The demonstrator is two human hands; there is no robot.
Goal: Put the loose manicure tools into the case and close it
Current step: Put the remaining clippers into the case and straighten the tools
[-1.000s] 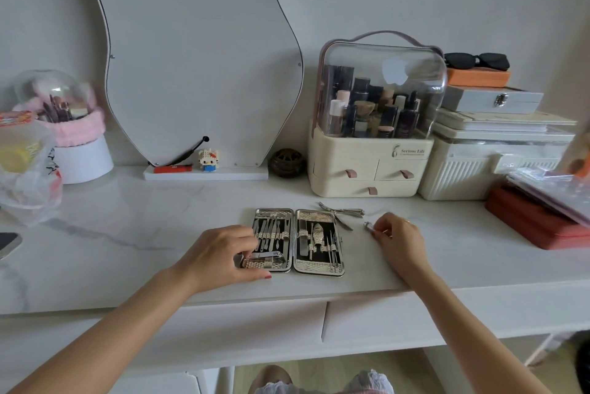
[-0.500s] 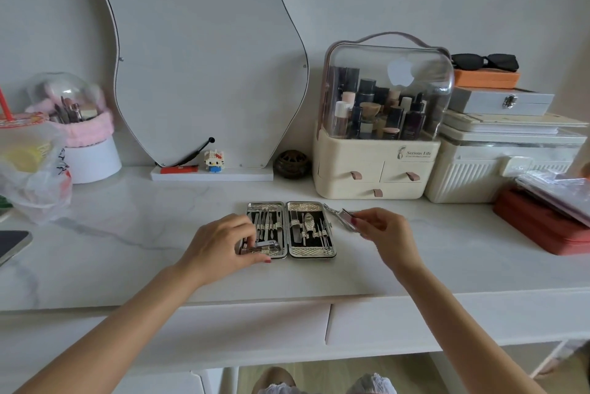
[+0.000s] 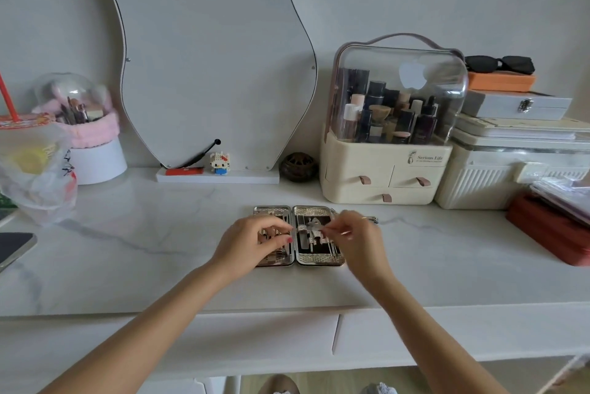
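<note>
**Stowing a tool, case still open**

White marble-look vanity top (image 3: 159, 250) w/ a wavy mirror (image 3: 207, 58) against the wall behind. From my remote seat I saw the manicure case (image 3: 319, 261) lying flat & open, both halves up, directly under the two hands.

Step in hand, as I judged it: seating a loose tool in the case's right half. Right hand (image 3: 360, 237) hovered over that half's right edge, fingers curled, pinching a thin metal tool (image 3: 332, 230) that pointed leftward from its fingertips into the tray. Which tool it was, I couldn't tell; too small & blurred.

Left hand (image 3: 252, 240) sat on the left half, fingers bent down onto the tools there. Whether it gripped one or only pressed on them, I couldn't tell.

Just beyond the right hand, at its far side, another metal piece (image 3: 372, 219) lay on the top, outside the case, prob. still to be stowed.

Next move, imo: slide the pinched tool under its strap, let go, fetch the piece behind the hand, then fold one half over the other.
</note>
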